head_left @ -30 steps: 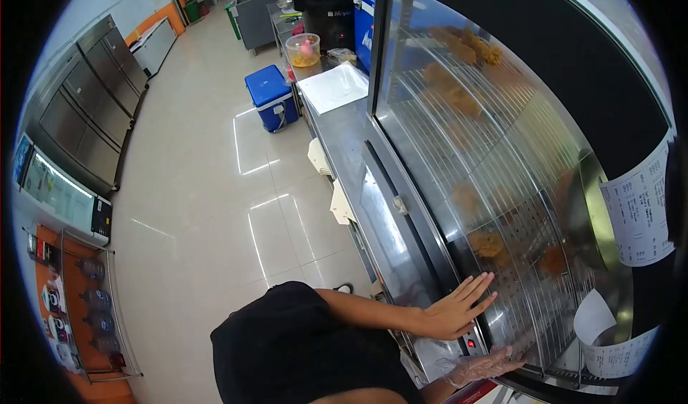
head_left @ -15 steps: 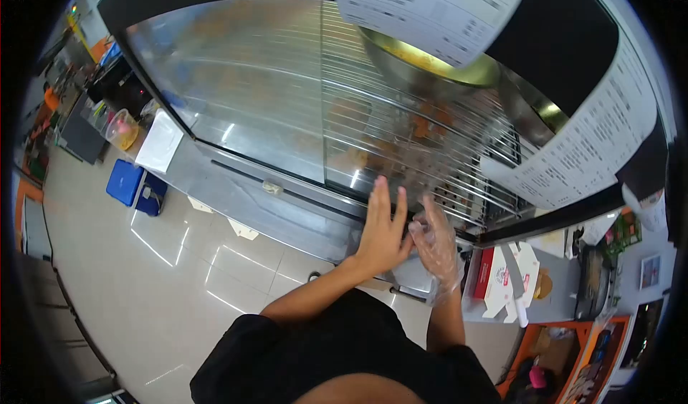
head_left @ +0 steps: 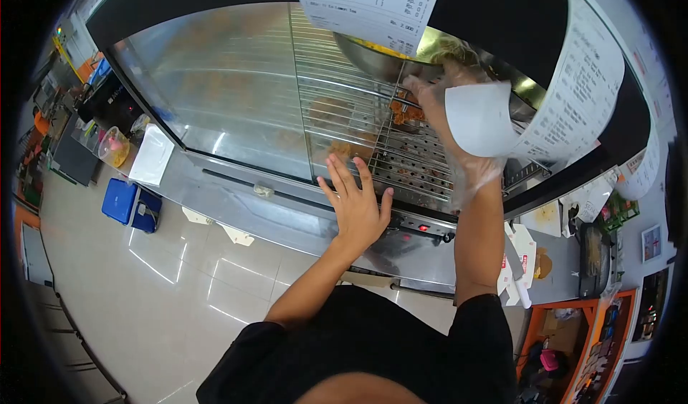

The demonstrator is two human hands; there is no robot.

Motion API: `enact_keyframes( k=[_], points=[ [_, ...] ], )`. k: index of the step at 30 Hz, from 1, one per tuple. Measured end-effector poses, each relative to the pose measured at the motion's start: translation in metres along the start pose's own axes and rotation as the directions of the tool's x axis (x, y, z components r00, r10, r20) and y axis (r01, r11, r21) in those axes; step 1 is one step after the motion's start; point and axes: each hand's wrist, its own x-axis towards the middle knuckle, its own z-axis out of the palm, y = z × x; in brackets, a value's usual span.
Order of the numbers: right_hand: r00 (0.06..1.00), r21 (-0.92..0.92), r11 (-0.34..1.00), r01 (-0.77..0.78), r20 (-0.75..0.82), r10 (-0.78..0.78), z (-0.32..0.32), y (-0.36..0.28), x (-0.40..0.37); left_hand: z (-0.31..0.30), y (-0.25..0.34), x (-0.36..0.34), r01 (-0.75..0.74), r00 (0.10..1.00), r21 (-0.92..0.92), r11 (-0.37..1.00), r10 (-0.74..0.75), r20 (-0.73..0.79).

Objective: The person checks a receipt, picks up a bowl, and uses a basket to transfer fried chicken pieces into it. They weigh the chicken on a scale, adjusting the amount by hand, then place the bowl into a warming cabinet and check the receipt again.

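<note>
My left hand (head_left: 356, 207) is bare. Its fingers are spread against the edge of a sliding glass pane (head_left: 236, 96) on a display cabinet. My right hand (head_left: 433, 103), in a clear plastic glove, reaches through the opening beside a metal bowl (head_left: 380, 61) with yellow inside. Its thumb side is stretched out and nothing shows in it; a hanging paper slip (head_left: 479, 121) and blur cover part of the fingers. Below the hand, crumbly orange-brown food pieces (head_left: 407, 110) lie near the wire rack (head_left: 344, 82).
Printed receipts (head_left: 369, 3) hang across the cabinet's top edge. A knife (head_left: 517, 268) lies on a carton at the right. On the left are a white box (head_left: 152, 155), a plastic tub (head_left: 115, 148) and a blue cooler (head_left: 122, 202).
My right hand has gone from beside my left hand, outside the cabinet, into it by the bowl. My left hand and the glass pane have shifted left, and the opening is wider.
</note>
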Motion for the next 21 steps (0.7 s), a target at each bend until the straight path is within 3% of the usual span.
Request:
enact_keyframes(
  k=[2,3,15,16,18,21],
  points=[
    [0.907,0.301,0.911,-0.281,0.392,0.151,0.0,0.015,-0.001,-0.004,-0.001,0.001,-0.001,1.0,0.014,1.0,0.001,0.006],
    [0.884,0.355,0.866,-0.351,0.431,0.181,0.0,0.021,-0.004,-0.006,-0.002,0.001,0.008,1.0,0.027,1.0,-0.008,0.01],
    [0.854,0.346,0.784,-0.515,0.288,0.434,-0.086,0.094,-0.068,-0.004,-0.012,0.004,0.023,0.998,0.03,0.999,-0.021,-0.056],
    [0.853,0.331,0.79,-0.515,0.288,0.436,-0.097,0.094,-0.075,-0.001,-0.009,0.002,0.056,0.996,0.035,0.998,-0.053,-0.07],
    [0.862,0.338,0.8,-0.496,0.307,0.404,-0.118,0.088,-0.091,0.0,-0.012,0.003,0.002,0.994,-0.13,0.992,-0.016,-0.104],
    [0.901,0.457,0.791,-0.406,0.346,0.262,-0.156,0.075,-0.112,-0.007,-0.012,0.001,-0.006,0.997,-0.238,0.971,-0.012,-0.076]
  ],
)
